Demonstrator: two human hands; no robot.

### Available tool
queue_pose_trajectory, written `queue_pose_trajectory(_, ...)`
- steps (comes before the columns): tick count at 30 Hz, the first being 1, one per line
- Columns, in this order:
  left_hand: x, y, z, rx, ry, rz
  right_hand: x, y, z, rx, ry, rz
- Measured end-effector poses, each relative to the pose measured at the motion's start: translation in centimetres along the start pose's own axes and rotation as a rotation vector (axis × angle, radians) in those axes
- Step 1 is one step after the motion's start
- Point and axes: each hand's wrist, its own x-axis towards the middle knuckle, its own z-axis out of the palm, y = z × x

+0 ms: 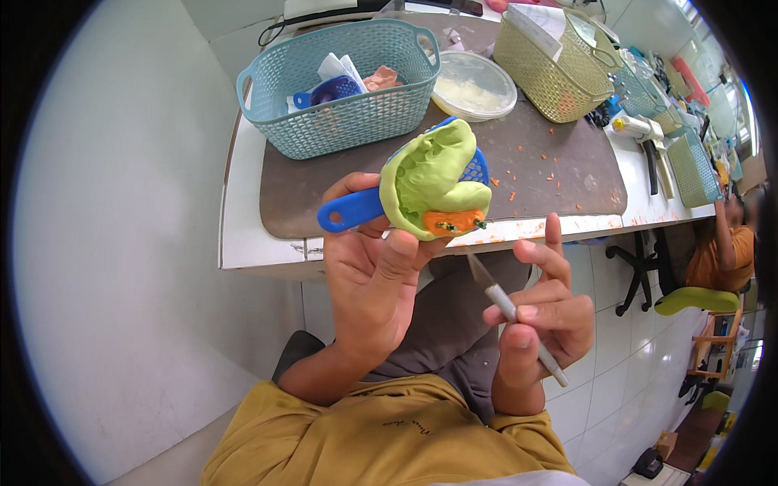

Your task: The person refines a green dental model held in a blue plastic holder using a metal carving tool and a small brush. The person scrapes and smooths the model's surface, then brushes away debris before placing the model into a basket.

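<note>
Held up by my left hand (369, 275) is a dental impression tray (350, 211), blue with a perforated side and a handle pointing left. Light green impression material (429, 166) fills it, showing tooth hollows. At its near right edge sits an orange patch (454, 221) with small dark green and gold posts standing out of it. My right hand (547, 312) pinches a craft knife (504, 304) with a silver handle. Its pointed blade angles up toward the orange patch, a little below it and apart from it.
A blue-green basket (348, 125) holding another blue tray stands at the back left. Beside it are a round lidded tub (474, 85) and a yellowish basket (551, 73). Orange shavings dot the brown mat (567, 178). Another person (721, 255) sits far right near a green chair.
</note>
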Motion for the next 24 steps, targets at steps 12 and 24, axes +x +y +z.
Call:
queue_pose_trajectory(12, 0.0, 0.9, -0.2, -0.022, 0.083, -0.2, 0.2, 0.0, -1.1, -0.123, 0.188, 0.01)
queue_pose_trajectory(24, 0.0, 1.2, 0.1, -0.014, 0.107, -0.212, 1.4, 1.6, -2.3, -0.854, -0.024, 0.003)
